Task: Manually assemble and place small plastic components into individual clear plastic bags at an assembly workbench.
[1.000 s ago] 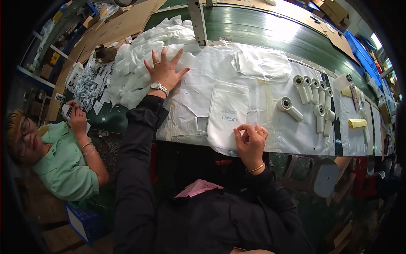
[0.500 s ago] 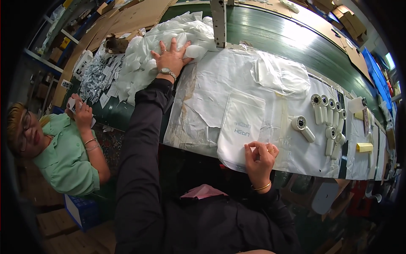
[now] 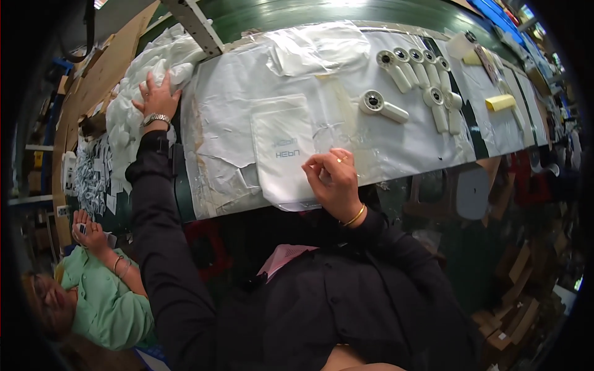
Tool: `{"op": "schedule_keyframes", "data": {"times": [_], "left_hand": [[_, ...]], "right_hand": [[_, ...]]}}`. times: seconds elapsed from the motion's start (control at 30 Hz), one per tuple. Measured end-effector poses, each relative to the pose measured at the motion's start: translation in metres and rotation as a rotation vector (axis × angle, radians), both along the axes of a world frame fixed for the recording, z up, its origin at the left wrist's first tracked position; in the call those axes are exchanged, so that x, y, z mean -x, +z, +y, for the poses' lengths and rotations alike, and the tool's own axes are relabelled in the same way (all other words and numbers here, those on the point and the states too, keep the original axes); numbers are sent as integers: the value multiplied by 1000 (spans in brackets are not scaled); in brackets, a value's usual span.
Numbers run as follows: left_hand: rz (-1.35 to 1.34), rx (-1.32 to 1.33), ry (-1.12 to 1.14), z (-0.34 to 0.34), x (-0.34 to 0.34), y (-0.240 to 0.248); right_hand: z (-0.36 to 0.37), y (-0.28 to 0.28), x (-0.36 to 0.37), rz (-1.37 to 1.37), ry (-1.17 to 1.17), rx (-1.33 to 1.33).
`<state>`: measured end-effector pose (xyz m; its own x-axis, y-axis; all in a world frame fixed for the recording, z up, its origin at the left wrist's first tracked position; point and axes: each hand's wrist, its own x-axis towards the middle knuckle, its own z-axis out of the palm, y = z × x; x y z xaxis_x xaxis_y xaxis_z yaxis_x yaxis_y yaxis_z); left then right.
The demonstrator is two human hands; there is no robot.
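Note:
My left hand [image 3: 158,102] lies with fingers spread on a heap of thin white pouches [image 3: 127,102] at the left. Flat on the sheeted worktop in front of me is a small stack of white pouches [image 3: 283,133] with printed lettering. My right hand [image 3: 334,180] is at the stack's lower right edge, fingers curled and thumb against the index finger. Whatever is in that pinch, if anything, is hidden. Beyond the stack lies a pile of clear and white plastic bags [image 3: 318,49].
White handheld fans [image 3: 373,102] with round heads lie to the right, several grouped together. A yellow piece [image 3: 500,102] sits farther right. A metal post [image 3: 195,25] rises behind the heap. White tags [image 3: 96,176] are piled at left, near a co-worker in a green shirt [image 3: 108,303].
The view has swung, so the worktop sits higher and farther left. My left hand stays spread on the heap; my right hand remains pinched near the stack's edge.

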<state>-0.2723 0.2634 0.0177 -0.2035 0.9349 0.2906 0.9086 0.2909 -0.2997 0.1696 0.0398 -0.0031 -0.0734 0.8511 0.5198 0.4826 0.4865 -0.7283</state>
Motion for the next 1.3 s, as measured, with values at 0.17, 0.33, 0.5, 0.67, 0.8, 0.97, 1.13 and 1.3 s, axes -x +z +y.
{"op": "schedule_keyframes", "data": {"times": [0.17, 0.33, 0.5, 0.67, 0.8, 0.97, 1.13, 1.3], "left_hand": [[-68, -191, -157, -70, -55, 10], [-488, -316, -571, -186, -141, 19], [-601, -130, -761, -281, -223, 19], [-546, -95, -730, -296, -257, 3], [-555, -84, -711, -287, -272, 1], [-615, -155, -698, -284, -278, -2], [-864, -240, -693, -289, -262, -11], [-920, -202, -733, -288, -266, -1]], "right_hand": [[1, 0, -16, 289, 70, 53], [18, 28, -63, 115, -131, 195], [64, 31, -106, -415, -505, 19], [81, 38, -104, -628, -549, 267], [78, 44, -95, -664, -441, 313], [57, 26, -102, -719, -383, 161], [24, 34, -99, -418, -235, 35], [-26, 50, -68, 24, 88, 105]]}}
